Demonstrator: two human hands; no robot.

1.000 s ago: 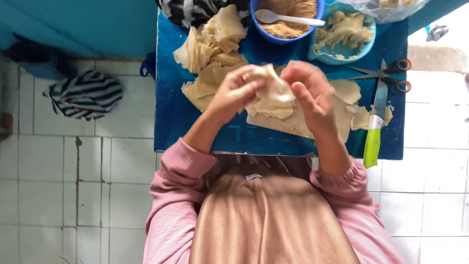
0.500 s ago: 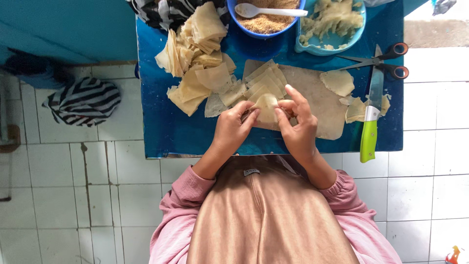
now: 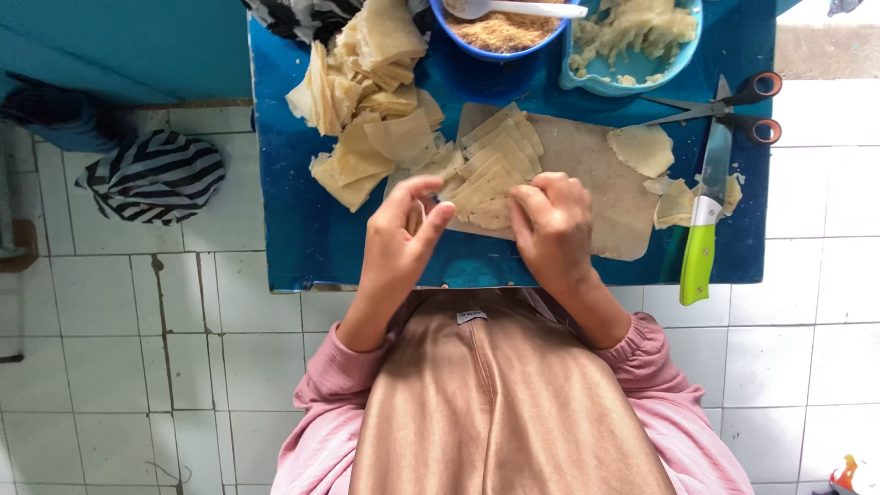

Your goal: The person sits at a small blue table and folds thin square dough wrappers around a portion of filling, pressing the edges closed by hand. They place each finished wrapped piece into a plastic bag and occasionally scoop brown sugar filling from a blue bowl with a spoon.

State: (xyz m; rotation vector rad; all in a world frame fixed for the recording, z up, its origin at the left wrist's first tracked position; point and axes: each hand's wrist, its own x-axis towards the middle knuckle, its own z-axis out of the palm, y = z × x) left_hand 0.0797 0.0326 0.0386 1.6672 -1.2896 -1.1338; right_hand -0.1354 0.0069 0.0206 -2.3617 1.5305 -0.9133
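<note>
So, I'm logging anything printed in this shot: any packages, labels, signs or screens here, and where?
Garment label: small white rectangular tag on the tan clothing at the person's waist, just below the blue table's edge, between the forearms.
No packages, signs or screens show.

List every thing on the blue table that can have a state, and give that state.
left hand: fingers pinched at the edge of the wrapper strips
right hand: pressing on the wrapper strips, fanned and overlapping
scissors: blades shut, lying flat
knife: lying flat, unheld
blue bowl: holds brown filling and a spoon
</note>
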